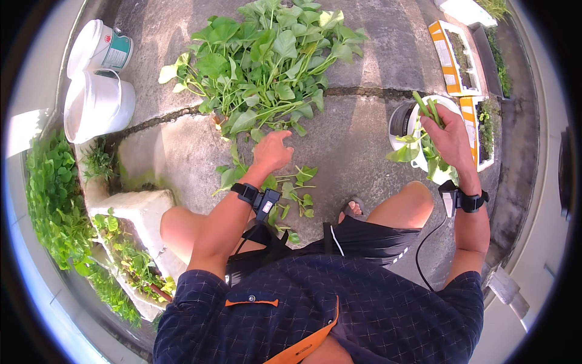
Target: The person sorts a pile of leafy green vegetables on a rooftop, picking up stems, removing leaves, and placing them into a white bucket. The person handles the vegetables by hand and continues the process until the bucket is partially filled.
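Note:
A large heap of leafy green vine cuttings (273, 63) lies on the concrete ground in front of me. My left hand (273, 152) is just below its near edge, fingers apart and nothing seen in them. Loose leaves and short stems (295, 193) lie on the ground between that hand and my legs. At the right, my right hand (443, 132) grips a small bunch of leafy green stems (429, 111), their thick ends upward and leaves hanging below. This bunch is over a white plastic bucket (416, 157), whose inside is mostly hidden by the hand and leaves.
Two white plastic buckets (120, 98) are at the upper left. Planter boxes with orange stripes (446, 59) line the right side. A white block (132, 202) and growing plants (52, 195) border the left. A crack (363, 92) crosses the concrete.

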A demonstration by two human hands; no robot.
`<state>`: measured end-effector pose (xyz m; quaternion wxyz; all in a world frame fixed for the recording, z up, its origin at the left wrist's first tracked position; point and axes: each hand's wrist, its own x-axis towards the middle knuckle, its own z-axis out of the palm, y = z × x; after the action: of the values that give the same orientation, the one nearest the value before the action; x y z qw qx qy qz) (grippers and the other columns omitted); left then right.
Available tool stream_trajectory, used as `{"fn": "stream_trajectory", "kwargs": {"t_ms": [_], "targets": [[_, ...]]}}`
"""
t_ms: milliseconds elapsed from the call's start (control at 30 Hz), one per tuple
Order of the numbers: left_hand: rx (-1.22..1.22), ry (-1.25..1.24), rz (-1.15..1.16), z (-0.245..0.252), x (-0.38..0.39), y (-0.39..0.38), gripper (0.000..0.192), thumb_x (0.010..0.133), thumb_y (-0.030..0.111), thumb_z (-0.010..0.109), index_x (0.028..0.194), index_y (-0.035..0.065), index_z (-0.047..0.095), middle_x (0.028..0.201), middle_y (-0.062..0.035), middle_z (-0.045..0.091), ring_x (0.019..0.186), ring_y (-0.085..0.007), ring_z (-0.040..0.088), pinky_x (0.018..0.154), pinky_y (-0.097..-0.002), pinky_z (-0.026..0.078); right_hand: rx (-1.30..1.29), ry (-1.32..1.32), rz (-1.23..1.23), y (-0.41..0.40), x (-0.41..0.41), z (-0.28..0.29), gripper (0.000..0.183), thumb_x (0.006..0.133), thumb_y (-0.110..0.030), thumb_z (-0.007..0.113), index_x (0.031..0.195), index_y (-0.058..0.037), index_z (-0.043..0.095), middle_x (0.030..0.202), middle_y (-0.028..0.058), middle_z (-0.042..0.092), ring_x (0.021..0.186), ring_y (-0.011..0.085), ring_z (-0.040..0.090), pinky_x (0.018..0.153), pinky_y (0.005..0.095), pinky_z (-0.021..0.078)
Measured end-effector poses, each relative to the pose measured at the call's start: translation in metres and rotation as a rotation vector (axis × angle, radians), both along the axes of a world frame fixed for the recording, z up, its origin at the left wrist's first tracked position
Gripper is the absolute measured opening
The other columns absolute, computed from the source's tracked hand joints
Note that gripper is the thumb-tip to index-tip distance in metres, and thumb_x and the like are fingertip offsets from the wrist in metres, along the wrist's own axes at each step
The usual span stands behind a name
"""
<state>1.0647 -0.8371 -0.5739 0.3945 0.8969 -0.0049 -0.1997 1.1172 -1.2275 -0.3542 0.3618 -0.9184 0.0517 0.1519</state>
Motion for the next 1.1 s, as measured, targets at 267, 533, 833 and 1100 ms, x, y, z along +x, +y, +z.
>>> {"fn": "stream_trajectory", "kwargs": {"t_ms": [267, 533, 833, 1100], "targets": [[0.618, -0.203, -0.021, -0.067, 0.064, 0.018, 0.030, 0.084, 0.015, 0.067, 0.113, 0.0097, 0.070, 0.111, -0.0159, 0.073, 0.103, -0.0369, 0.069, 0.095, -0.0551, 0.045, -0.632, -0.058, 0.026, -0.140, -0.029, -0.117, 0.055, 0.094, -0.029, 0.069, 0.136, 0.0050, 0.056, 0.129, 0.0292, 0.062, 0.121, 0.0412, 0.060, 0.101, 0.0461, 0.0472], [0.157, 0.147, 0.140, -0.072, 0.031, 0.046, 0.028, 0.090, 0.024, 0.069, 0.113, 0.0098, 0.077, 0.105, -0.0168, 0.077, 0.091, -0.0322, 0.073, 0.076, -0.0399, 0.056, -0.173, -0.106, -0.145, -0.092, -0.017, -0.100, 0.047, 0.095, -0.027, 0.071, 0.130, 0.0034, 0.062, 0.120, 0.0177, 0.070, 0.111, 0.0257, 0.066, 0.098, 0.0370, 0.0501], [-1.110, 0.694, 0.287, 0.038, 0.008, 0.016, 0.025, 0.100, 0.011, 0.060, 0.121, 0.0003, 0.070, 0.113, -0.0083, 0.073, 0.092, -0.0183, 0.072, 0.081, -0.0317, 0.057, 0.650, 0.233, 0.160, 0.120, 0.000, -0.114, 0.038, 0.099, -0.029, 0.067, 0.123, 0.0002, 0.070, 0.102, 0.0090, 0.076, 0.091, 0.0141, 0.067, 0.083, 0.0337, 0.0543], [-0.907, 0.610, 0.206, 0.062, 0.001, -0.012, 0.028, 0.097, 0.016, 0.065, 0.120, 0.0002, 0.070, 0.105, -0.0057, 0.074, 0.094, -0.0139, 0.069, 0.085, -0.0288, 0.056, 0.608, 0.285, 0.107, 0.178, 0.001, -0.120, 0.034, 0.095, -0.033, 0.074, 0.099, 0.0003, 0.074, 0.080, 0.0042, 0.072, 0.067, 0.0095, 0.062, 0.061, 0.0284, 0.0503]]}}
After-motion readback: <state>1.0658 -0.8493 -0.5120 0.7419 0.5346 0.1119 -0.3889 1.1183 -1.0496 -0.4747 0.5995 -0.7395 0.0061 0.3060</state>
